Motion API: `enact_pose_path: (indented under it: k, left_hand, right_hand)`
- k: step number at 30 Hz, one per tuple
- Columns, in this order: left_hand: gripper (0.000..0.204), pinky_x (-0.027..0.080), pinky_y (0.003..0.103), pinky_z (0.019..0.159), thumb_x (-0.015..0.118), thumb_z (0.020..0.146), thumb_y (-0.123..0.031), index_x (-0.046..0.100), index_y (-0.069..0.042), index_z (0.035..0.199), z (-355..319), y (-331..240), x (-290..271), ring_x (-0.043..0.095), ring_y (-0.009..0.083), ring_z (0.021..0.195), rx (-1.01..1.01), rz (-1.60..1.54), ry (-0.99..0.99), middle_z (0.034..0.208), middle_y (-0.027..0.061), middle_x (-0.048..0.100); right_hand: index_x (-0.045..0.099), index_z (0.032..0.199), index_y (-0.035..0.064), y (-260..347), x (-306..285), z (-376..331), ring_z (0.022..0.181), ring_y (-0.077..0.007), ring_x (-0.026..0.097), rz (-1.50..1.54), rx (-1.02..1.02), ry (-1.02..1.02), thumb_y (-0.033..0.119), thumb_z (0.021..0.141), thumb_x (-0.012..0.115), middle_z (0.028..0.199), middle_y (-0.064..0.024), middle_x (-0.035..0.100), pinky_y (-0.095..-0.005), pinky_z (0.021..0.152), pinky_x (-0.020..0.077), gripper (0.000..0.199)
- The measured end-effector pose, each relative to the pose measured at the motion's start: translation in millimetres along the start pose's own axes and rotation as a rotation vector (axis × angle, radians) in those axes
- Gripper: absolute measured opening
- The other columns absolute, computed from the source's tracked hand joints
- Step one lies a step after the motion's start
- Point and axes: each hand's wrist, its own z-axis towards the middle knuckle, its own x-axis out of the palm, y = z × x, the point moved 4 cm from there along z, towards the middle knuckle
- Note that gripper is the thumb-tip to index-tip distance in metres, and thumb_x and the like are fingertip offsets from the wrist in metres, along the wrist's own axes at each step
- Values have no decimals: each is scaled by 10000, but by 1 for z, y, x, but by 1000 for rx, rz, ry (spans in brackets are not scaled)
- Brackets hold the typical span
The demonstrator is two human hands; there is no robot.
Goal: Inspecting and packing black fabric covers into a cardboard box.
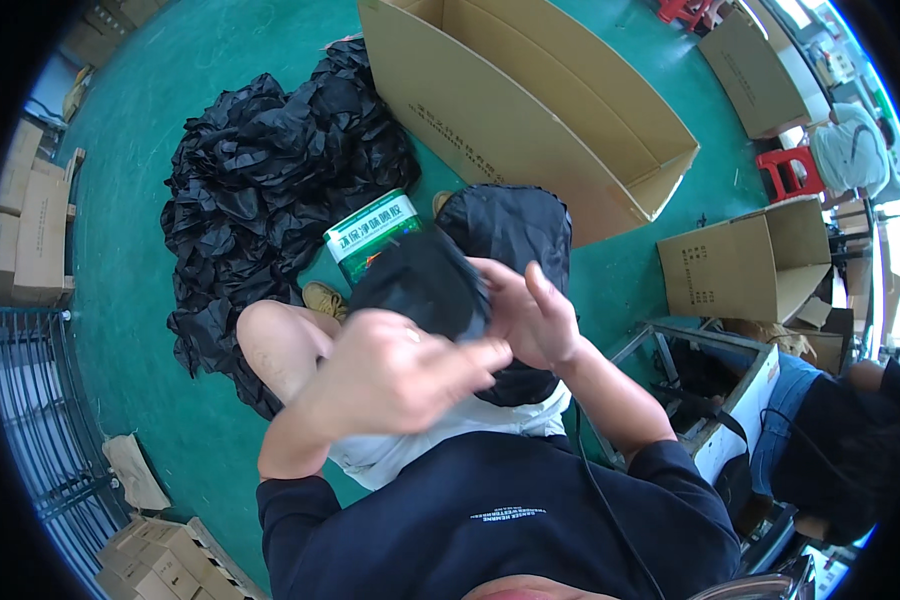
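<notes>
A: Starting big: the long open cardboard box (530, 110) lies on the green floor (170, 150) at the top of the view, flaps out, well clear of the hands.

B: And left of it, a heap of black fabric pieces (270, 190), piled on the floor beside the person's bare knee (280, 345).

A: Smaller open carton (745, 260) over on the right, and another person (830, 430) sits at the right edge in dark clothing.

B: Now the centre. A black fabric bag (500, 250) is up in front of the person's chest, above the lap, hanging down between the two hands.

A: The left hand (400, 375) is in the foreground, fingers curled loosely, the index finger (475, 352) stretched right and pressing on the bag's dark fabric. It covers the bag's lower left part.

B: The right hand (530, 315) sits just beside it, fingers straightened upward and laid against the cloth, thumb side tucked into the fold. The fabric bunches between both sets of fingers, so both hands have hold of it.

A: Smallest bit: a green and white can (370, 235) standing on the floor just behind the bag's left edge, tilted in this view.
</notes>
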Motion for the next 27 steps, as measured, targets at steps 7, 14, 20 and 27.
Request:
enact_pose_path:
  k: [7, 14, 20, 27]
  left_hand:
    - [318, 436, 279, 518, 726, 844, -270, 739, -127, 1129, -14, -26, 73, 563, 125, 508, 118, 305, 183, 586, -25, 534]
    - [601, 501, 280, 645, 747, 848, -566, 626, -8, 1036, -57, 3, 57, 599, 150, 634, -365, -426, -369, 752, 34, 615]
    - [807, 455, 310, 965, 748, 857, -588, 495, 39, 1298, -76, 28, 66, 580, 167, 1073, -719, -1170, -674, 1186, 106, 600]
    - [464, 468, 327, 963, 706, 838, -131, 591, 36, 1255, -89, 23, 52, 620, 185, 1056, -794, -1035, -742, 1132, 81, 663]
  right_hand:
    - [464, 1419, 16, -15, 11, 9, 1123, -153, 641, -151, 104, -170, -59, 784, 687, 1271, -78, 631, -316, 1017, 497, 677]
    - [507, 1344, 5, 4, 14, -3, 1184, -129, 584, -224, -169, -172, -149, 847, 544, 1264, -58, 597, -308, 1028, 468, 521]
    - [505, 1389, -24, 12, 69, -7, 1231, -308, 567, -1055, -321, 269, -8, 824, 702, 1251, -167, 595, -407, 1052, 448, 598]
    - [628, 1274, -43, 10, 64, -10, 1148, -352, 626, -1044, -341, 403, 116, 841, 769, 1216, -203, 639, -435, 1003, 496, 483]
